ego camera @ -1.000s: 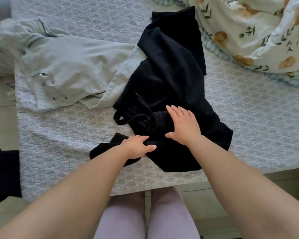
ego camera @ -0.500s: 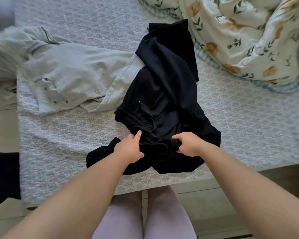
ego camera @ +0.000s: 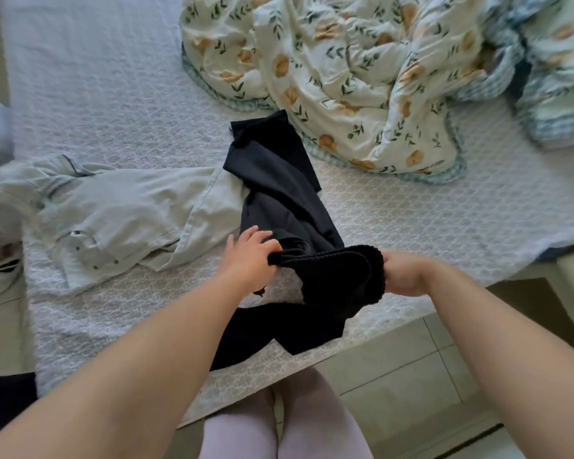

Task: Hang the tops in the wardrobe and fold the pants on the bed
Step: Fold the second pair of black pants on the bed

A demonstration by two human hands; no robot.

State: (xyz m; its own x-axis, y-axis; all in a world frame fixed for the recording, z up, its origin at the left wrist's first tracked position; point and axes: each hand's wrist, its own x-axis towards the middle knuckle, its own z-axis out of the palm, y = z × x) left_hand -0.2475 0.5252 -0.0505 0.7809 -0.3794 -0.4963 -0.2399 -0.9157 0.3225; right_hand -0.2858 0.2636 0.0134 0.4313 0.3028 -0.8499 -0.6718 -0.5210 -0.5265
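the bed (ego camera: 444, 233), under a white textured spread, fills most of the view, with a floral quilt (ego camera: 362, 77) bunched at its far right. a pale garment (ego camera: 130, 213), whose rivets suggest trousers, sprawls across the left of the spread, its hem touching the black pants (ego camera: 279, 187). these pants lie mid-bed in front of you: one leg runs away toward the quilt, a second part trails to the near edge, and the ribbed waistband (ego camera: 328, 263) is raised off the spread between your hands. your left hand (ego camera: 246, 263) pinches the waistband's left end with curled fingers; your right hand (ego camera: 405, 273) is closed round its right end. judge the cloth as light, soft and wholly limp: it will carry no shape of its own, so whatever you do not hold will hang and drag. the ribbed band looks elastic and likely to stretch rather than slip, which makes its two ends the surest hold. expect the far leg to tug the pale garment's hem as it moves; raise the band well before you lay the legs one on the other.
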